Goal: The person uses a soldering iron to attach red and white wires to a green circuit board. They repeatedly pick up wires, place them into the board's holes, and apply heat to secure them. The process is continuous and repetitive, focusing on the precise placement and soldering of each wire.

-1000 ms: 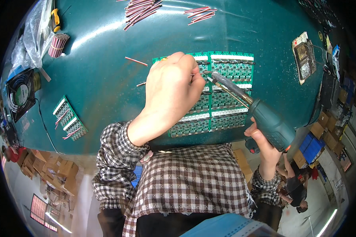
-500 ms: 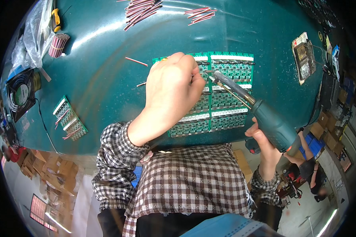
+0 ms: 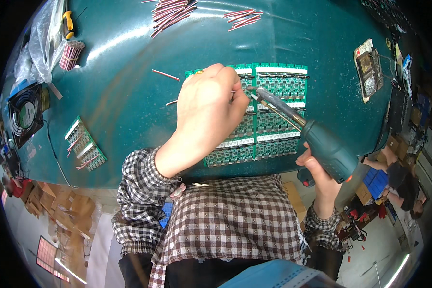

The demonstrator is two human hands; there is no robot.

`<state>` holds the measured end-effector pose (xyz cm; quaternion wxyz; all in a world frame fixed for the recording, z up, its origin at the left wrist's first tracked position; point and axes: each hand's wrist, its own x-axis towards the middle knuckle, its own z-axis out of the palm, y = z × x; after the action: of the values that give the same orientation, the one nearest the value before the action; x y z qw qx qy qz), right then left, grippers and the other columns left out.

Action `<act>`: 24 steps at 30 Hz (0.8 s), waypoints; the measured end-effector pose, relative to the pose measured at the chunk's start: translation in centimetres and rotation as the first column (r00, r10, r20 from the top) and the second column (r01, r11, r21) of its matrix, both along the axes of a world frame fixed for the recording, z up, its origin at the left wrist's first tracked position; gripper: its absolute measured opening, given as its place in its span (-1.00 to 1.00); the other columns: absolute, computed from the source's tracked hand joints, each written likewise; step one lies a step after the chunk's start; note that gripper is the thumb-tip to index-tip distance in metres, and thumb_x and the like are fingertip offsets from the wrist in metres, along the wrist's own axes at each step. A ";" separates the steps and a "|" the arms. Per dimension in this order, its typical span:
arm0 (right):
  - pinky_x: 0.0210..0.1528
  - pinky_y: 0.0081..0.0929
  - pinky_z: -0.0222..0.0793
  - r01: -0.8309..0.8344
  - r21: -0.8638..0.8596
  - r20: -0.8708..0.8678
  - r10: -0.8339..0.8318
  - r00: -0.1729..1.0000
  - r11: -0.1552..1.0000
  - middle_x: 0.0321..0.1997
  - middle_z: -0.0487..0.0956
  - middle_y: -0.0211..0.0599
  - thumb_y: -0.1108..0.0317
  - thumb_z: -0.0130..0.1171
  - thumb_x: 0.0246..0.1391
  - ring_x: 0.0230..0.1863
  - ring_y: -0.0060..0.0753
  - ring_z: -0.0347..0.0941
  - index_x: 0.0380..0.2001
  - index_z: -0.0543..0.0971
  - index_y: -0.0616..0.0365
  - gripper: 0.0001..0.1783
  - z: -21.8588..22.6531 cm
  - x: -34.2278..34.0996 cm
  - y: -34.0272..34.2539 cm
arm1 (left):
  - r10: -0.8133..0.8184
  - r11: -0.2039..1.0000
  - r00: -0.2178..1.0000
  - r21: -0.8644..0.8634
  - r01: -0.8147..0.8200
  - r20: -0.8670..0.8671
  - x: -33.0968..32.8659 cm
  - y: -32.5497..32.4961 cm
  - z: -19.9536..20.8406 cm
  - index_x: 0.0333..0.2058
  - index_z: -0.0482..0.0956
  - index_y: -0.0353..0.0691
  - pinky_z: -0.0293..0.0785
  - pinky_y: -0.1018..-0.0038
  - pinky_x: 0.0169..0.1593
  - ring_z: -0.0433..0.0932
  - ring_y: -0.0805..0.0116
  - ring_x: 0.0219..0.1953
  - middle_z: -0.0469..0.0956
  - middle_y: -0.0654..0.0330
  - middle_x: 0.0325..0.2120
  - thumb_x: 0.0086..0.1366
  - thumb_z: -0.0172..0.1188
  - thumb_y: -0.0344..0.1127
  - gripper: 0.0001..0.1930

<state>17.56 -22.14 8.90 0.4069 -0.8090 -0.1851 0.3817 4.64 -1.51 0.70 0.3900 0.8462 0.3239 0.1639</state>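
Observation:
My left hand (image 3: 204, 108) is closed in a pinch over the left part of several green circuit boards (image 3: 281, 89), its thumb and forefinger on a thin wire that is mostly hidden. My right hand (image 3: 321, 175) grips a dark green soldering gun (image 3: 330, 151) from below. The gun's tip points left and sits right beside my left fingertips, at the upper rows of the boards. A short red-and-white wire (image 3: 165, 75) lies just left of my left hand. Another wire end (image 3: 171, 102) pokes out beside that hand; its other end is hidden.
Piles of cut wires (image 3: 174, 14) lie at the back, with a smaller group (image 3: 243, 19) beside them. At left are a bundled wire stack (image 3: 72, 55), a fan (image 3: 25, 114) and a wired board (image 3: 85, 144). A soldering-tip tray (image 3: 369, 70) lies right. Someone (image 3: 402, 180) is beyond the table.
The soldering gun and my right hand have shifted slightly left, the tip closer to my left fingertips. My left hand stays in place. The person in the background has moved.

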 end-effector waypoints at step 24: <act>-0.40 -0.40 0.59 0.041 0.115 0.002 -0.041 0.999 0.993 -0.42 0.57 -0.08 0.36 0.25 0.00 -0.39 -0.24 0.57 -0.15 0.49 0.49 -0.59 -0.3 -0.2 -0.3 | 0.011 1.000 1.000 0.023 -0.012 0.014 -0.1 -0.3 -0.2 -0.58 0.42 -0.23 0.33 0.26 -0.36 0.46 0.09 -0.50 0.44 0.12 -0.60 -0.09 0.22 -0.49 -0.87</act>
<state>17.35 -22.49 8.65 0.4600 -0.7887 -0.1909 0.3605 4.57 -1.84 0.51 0.3815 0.8476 0.3241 0.1759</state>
